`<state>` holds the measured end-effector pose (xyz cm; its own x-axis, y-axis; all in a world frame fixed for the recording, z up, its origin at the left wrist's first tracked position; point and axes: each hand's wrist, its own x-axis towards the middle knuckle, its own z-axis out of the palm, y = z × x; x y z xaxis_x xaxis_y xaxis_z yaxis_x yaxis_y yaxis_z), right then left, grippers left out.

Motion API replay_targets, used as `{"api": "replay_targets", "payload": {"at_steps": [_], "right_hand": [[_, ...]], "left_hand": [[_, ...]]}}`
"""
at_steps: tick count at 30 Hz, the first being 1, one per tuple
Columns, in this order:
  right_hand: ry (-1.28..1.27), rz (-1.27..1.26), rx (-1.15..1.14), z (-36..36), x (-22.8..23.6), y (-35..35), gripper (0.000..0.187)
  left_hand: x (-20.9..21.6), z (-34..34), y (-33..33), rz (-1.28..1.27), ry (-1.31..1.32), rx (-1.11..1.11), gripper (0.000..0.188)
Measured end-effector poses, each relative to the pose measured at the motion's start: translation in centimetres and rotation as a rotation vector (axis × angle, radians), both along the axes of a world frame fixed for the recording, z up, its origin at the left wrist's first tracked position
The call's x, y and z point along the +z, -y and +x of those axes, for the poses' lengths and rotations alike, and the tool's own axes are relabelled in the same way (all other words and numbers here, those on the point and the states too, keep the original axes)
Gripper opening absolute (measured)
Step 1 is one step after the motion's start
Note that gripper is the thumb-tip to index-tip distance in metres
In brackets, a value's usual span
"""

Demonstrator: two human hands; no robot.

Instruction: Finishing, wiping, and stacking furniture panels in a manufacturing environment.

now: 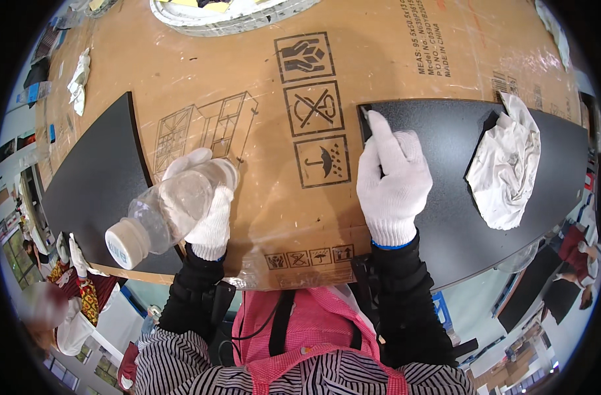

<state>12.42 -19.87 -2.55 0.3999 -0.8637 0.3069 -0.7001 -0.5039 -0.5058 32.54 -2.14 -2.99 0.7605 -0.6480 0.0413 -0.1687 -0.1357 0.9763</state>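
Observation:
My left hand [208,209], in a white knit glove, is closed round a clear plastic bottle [157,212]. The bottle is tilted, its white cap [126,243] toward the lower left, over the edge of a black panel [93,178]. My right hand [394,172], gloved too, rests at the near-left part of another black panel [445,151]. Its index finger reaches to that panel's far left corner while the other fingers curl in. Whether anything is inside those curled fingers is hidden. A crumpled white cloth [508,164] lies on the right panel.
Both panels lie on a brown cardboard sheet [261,99] printed with black symbols, under clear film. A white-rimmed round container [231,25] stands at the far edge. A white scrap [80,82] lies far left. Other people [70,316] are beyond the table on both sides.

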Motion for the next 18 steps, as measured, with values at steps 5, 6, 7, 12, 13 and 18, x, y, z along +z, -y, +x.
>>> {"api": "replay_targets", "payload": {"at_steps": [5, 6, 7, 12, 13, 18], "right_hand": [[-0.012, 0.071, -0.018, 0.4, 0.7, -0.4, 0.039], [0.011, 0.038, -0.009, 0.2, 0.4, -0.2, 0.039], [0.033, 0.004, -0.001, 0.1, 0.3, -0.1, 0.039], [0.051, 0.071, -0.054, 0.7, 0.8, -0.5, 0.039], [0.052, 0.047, -0.077, 0.9, 0.8, -0.5, 0.039], [-0.035, -0.02, -0.017, -0.1, -0.4, -0.2, 0.051]], "left_hand": [[-0.3, 0.1, -0.2, 0.023, -0.022, 0.001, 0.069], [-0.3, 0.0, -0.2, 0.02, -0.026, 0.0, 0.069], [-0.3, 0.0, -0.1, 0.012, -0.023, -0.021, 0.07], [-0.6, 0.5, -0.5, -0.014, 0.032, -0.033, 0.073], [-0.3, 0.7, -0.5, -0.016, 0.023, -0.041, 0.074], [-0.9, 0.1, -0.2, -0.067, -0.034, -0.03, 0.076]]}}
